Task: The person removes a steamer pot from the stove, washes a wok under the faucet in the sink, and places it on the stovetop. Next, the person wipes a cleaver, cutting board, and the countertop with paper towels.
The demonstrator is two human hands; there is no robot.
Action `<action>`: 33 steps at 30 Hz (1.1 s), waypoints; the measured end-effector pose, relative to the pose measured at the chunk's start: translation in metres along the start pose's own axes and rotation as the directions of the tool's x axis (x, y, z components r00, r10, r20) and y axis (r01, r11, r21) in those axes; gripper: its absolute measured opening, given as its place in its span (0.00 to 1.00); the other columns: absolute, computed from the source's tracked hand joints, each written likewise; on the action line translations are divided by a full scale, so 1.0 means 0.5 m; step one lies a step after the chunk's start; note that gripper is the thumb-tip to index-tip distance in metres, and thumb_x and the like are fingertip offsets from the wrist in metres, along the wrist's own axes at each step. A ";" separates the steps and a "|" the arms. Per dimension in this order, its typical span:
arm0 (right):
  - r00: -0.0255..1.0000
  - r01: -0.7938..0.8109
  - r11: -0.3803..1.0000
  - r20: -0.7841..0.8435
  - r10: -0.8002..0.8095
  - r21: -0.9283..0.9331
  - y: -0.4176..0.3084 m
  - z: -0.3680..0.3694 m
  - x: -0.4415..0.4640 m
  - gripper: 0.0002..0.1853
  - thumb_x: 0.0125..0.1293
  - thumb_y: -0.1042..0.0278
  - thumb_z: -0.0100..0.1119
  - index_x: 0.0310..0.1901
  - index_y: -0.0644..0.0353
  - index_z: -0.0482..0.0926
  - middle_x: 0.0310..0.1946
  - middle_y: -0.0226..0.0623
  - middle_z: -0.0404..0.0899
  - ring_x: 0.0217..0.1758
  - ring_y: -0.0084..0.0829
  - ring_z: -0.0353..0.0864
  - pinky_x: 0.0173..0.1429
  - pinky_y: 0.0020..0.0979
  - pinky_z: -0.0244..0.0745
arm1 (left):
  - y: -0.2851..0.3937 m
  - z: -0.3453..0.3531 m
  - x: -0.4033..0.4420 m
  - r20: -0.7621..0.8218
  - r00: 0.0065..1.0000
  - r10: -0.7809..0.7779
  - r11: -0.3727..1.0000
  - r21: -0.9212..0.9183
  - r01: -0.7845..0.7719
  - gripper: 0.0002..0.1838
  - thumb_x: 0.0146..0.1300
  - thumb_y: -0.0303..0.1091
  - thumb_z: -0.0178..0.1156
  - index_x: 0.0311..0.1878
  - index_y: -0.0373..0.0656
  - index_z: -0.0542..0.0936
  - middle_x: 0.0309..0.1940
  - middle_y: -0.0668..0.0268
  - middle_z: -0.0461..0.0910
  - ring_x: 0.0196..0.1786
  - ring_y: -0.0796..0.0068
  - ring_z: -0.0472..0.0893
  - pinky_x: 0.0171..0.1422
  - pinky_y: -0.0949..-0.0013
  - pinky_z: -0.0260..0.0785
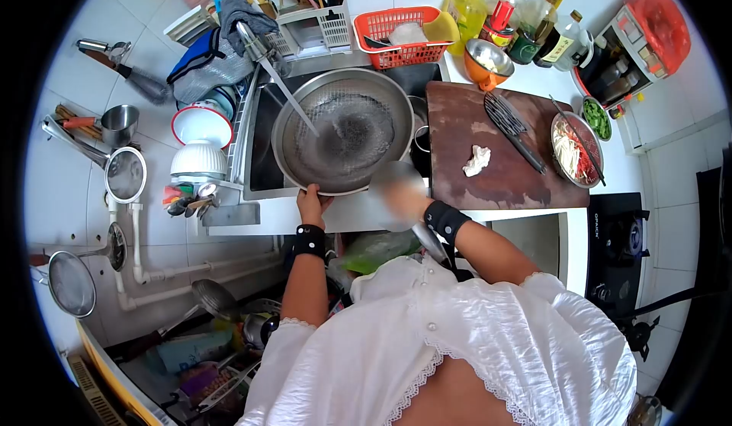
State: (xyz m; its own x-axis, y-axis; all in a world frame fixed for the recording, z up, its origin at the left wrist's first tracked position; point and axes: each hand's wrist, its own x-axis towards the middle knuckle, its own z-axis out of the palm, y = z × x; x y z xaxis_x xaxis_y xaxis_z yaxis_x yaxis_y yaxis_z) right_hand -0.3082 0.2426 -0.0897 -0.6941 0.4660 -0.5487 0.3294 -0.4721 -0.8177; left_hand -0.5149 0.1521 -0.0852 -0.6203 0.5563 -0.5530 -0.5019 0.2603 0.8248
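Observation:
A wide metal basin [343, 132] stands in the sink, and a stream of water from the faucet [255, 45] falls into it. My left hand [311, 205] grips the basin's near rim, with the fingers at the edge. Near the basin's lower right rim is my right hand [402, 196], smeared by a blur that hides its fingers. Just below that hand, a shiny metal object [429, 241] shows partly beside the wristband; I cannot make out what it is. To the right lies the brown cutting board [465, 121].
On the board are a crumpled white piece [477, 161], a black whisk [515, 132] and a bowl of shredded vegetables [577, 148]. A red basket [400, 37] sits behind the sink. Bowls [201, 126] stand at the left, a stove [614, 251] at the right.

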 end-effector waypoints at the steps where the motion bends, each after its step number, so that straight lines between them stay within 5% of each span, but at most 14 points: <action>1: 1.000 0.014 1.000 0.013 -0.014 -0.019 0.001 -0.002 0.001 0.11 0.61 0.64 0.48 0.29 0.62 0.63 0.19 0.31 0.64 0.14 0.21 0.61 0.13 0.24 0.58 | -0.002 -0.001 0.002 -0.004 1.000 -0.001 1.000 -0.005 0.001 0.09 0.56 0.36 0.50 0.35 0.41 0.67 0.27 0.66 0.67 0.30 0.70 0.74 0.43 0.63 0.74; 13: 0.995 -0.084 0.983 -0.040 0.092 0.161 -0.005 0.014 -0.004 0.10 0.61 0.64 0.48 0.29 0.61 0.62 0.18 0.30 0.63 0.13 0.21 0.60 0.13 0.24 0.57 | -0.008 -0.007 0.008 0.026 1.000 0.013 1.000 0.003 -0.013 0.10 0.56 0.37 0.50 0.35 0.41 0.68 0.26 0.66 0.67 0.29 0.70 0.74 0.42 0.63 0.74; 33: 0.994 -0.082 0.982 -0.057 0.093 0.172 -0.018 0.020 -0.015 0.10 0.59 0.68 0.51 0.29 0.60 0.61 0.17 0.30 0.62 0.13 0.20 0.59 0.12 0.23 0.56 | -0.007 -0.008 0.007 0.040 0.999 0.001 1.000 0.022 -0.002 0.10 0.57 0.38 0.49 0.37 0.42 0.68 0.31 0.66 0.68 0.34 0.70 0.74 0.44 0.63 0.73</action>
State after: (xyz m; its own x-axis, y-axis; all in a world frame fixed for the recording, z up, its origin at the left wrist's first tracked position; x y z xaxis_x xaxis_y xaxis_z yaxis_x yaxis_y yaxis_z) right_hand -0.3122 0.2359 -0.0763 -0.6230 0.4619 -0.6313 0.2705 -0.6301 -0.7279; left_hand -0.5178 0.1498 -0.0902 -0.5963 0.5873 -0.5472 -0.4877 0.2764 0.8281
